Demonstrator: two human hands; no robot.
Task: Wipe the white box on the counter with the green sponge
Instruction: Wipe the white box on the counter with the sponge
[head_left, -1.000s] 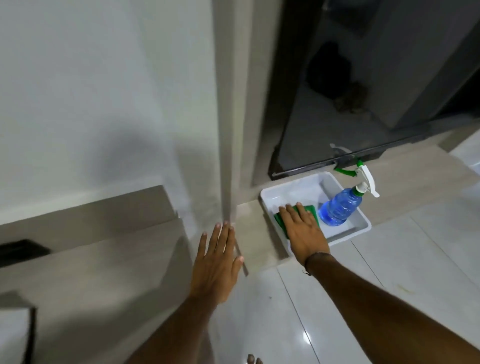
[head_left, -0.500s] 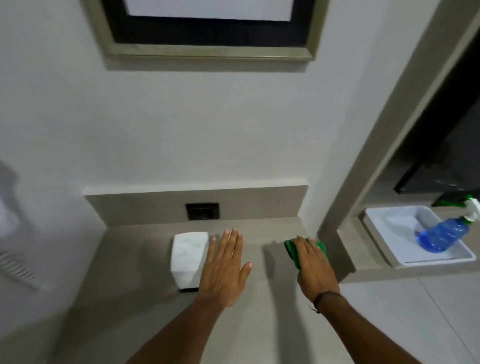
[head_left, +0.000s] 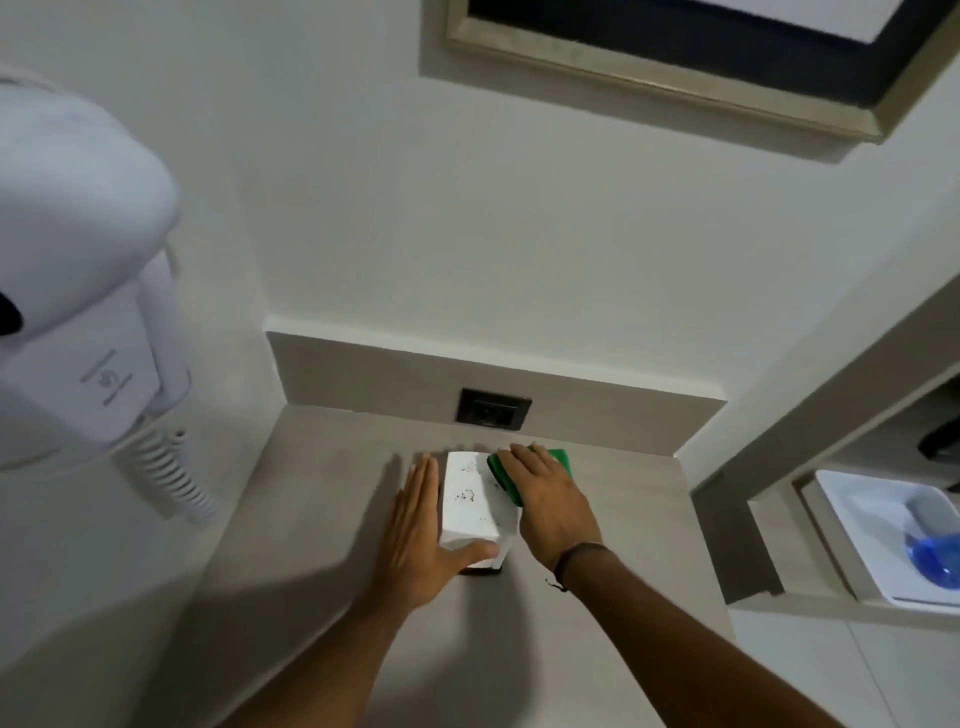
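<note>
**Two hands at the white box on the counter**

Standing here, I see a grey counter (head_left: 322, 597) set into a white-walled corner. At nine o'clock a wall-mounted hair dryer (head_left: 72, 280) hangs with its coiled cord (head_left: 166, 478), partly cut off by the frame's left edge. The left hand (head_left: 415, 540) lies flat and spread wide against the left side of the white box (head_left: 467, 504), thumb across its near end. The box sits mid-counter, its top flecked with dark specks. The right hand (head_left: 550, 499) presses down, fingers extended, on the green sponge (head_left: 524, 467), which rests on the box's right far edge. At twelve o'clock a dark socket (head_left: 493, 408) sits in the backsplash, with a framed picture (head_left: 691, 57) above, cropped at the top. Bare counter lies open on both sides of the hands. At three o'clock a white tray (head_left: 852, 525) on a lower ledge holds something blue (head_left: 935, 561), cut off and blurred.
</note>
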